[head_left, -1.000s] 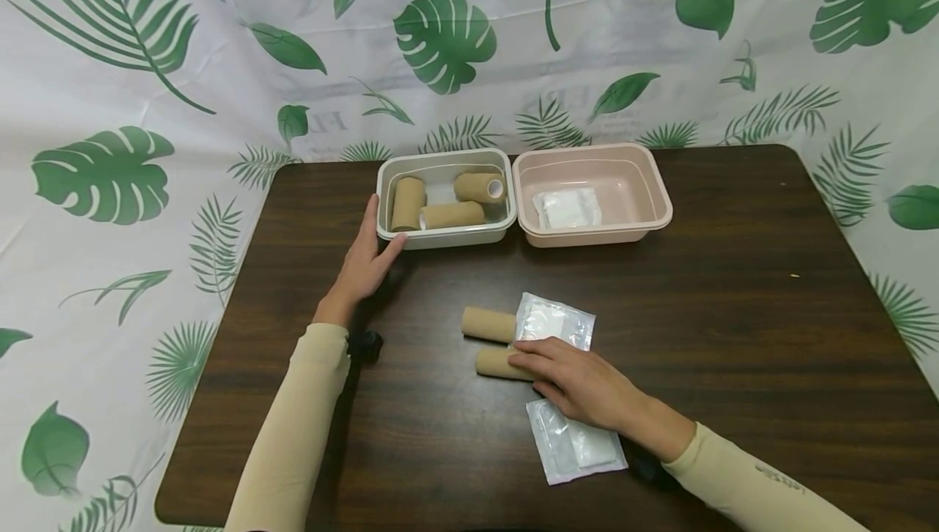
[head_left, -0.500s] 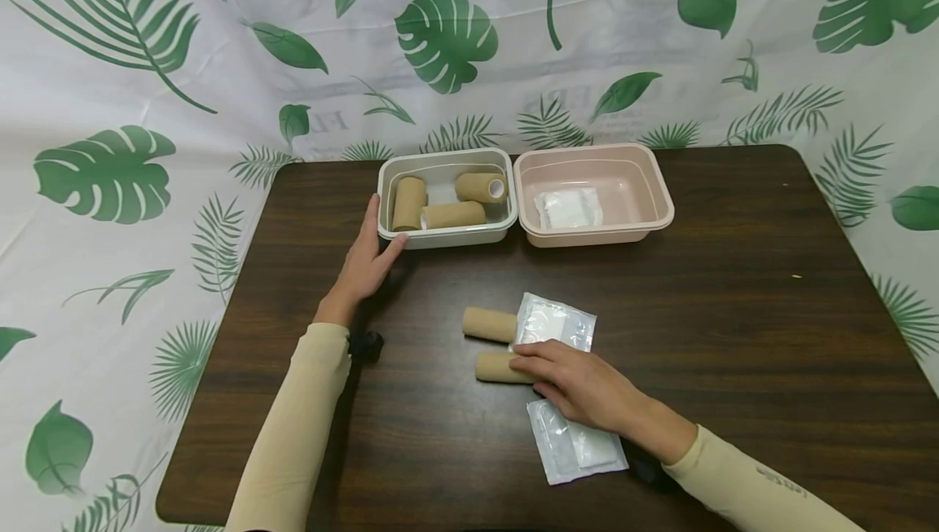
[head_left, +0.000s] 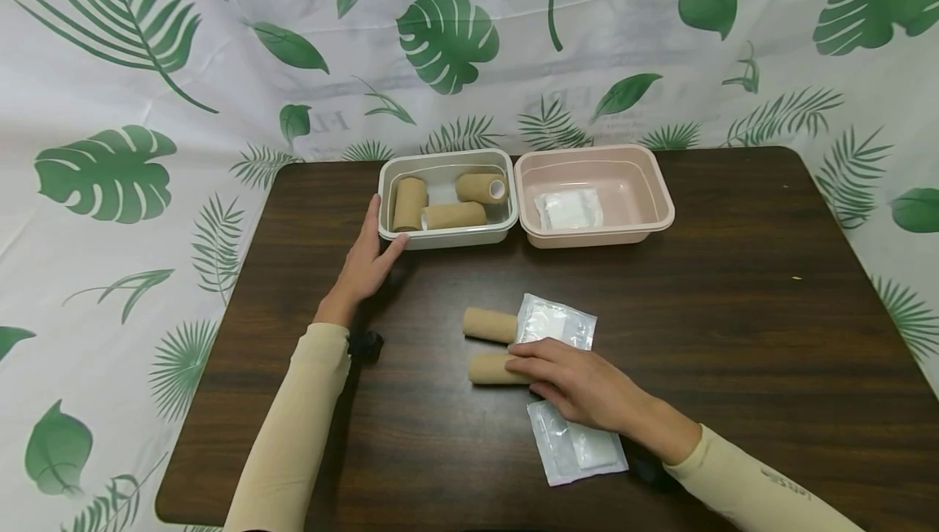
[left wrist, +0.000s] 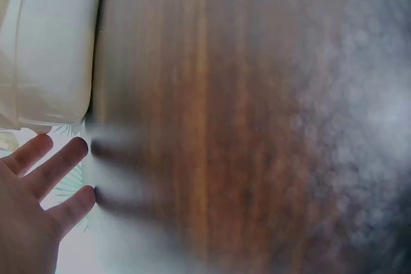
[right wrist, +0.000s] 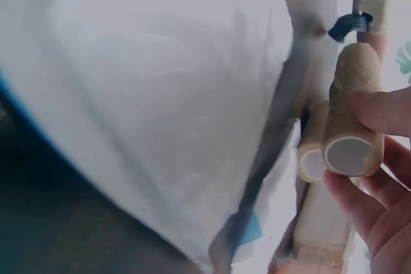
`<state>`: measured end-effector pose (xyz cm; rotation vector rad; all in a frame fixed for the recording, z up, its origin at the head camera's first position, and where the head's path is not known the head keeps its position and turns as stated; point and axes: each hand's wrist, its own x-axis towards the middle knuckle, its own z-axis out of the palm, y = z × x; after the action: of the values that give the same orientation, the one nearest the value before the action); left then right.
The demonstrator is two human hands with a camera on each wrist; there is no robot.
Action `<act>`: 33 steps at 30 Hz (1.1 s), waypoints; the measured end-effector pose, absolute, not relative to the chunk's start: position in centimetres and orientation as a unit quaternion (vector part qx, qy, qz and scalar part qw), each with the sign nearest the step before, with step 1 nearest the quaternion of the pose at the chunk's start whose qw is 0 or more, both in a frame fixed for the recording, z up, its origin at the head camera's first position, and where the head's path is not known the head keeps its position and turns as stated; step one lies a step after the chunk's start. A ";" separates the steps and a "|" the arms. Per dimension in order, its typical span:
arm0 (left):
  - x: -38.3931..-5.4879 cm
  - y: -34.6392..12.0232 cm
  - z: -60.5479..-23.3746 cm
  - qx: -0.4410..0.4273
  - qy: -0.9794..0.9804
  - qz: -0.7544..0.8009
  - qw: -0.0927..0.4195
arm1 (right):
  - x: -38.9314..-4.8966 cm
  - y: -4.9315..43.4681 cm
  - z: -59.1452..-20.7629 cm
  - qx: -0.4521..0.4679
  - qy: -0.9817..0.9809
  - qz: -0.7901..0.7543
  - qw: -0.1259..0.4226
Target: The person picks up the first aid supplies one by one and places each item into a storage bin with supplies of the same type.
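Observation:
My right hand [head_left: 587,381] holds a tan bandage roll [head_left: 499,369] near the middle of the table. In the right wrist view, thumb and fingers pinch that roll [right wrist: 354,104], its round white core facing the camera. Just beyond it lies a second bandage roll [head_left: 488,325], beside a white gauze packet [head_left: 556,320]. Another gauze packet [head_left: 575,444] lies partly under my right hand in the head view. My left hand [head_left: 364,263] rests against the left end of the light grey bin [head_left: 458,239], fingers straight and thumb spread at the front corner.
Three more bandage rolls [head_left: 455,215] lie in the grey bin. Against its right side stands a pink bin [head_left: 638,222] with a white gauze packet [head_left: 570,208] inside. A leaf-print cloth [head_left: 469,68] hangs behind the dark wooden table [head_left: 734,312].
My right hand has shifted slightly left, and the bandage roll in it has slid left too. My left hand stays at the grey bin.

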<state>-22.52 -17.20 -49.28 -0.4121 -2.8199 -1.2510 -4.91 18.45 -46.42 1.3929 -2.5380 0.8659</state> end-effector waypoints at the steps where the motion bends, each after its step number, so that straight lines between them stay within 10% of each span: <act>1: -22.5 -17.2 -49.3 -0.133 -0.906 -0.403 0.015 | -5.0 18.4 -46.3 0.461 -0.837 0.288 0.066; 33: -22.4 -17.2 -49.1 -0.142 -0.901 -0.410 0.022 | -15.0 15.0 -42.7 0.369 -0.852 0.321 0.187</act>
<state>-22.40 -17.15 -49.11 -0.4402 -2.7912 -1.2694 -14.97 14.98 -42.65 1.0402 -2.3986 0.9041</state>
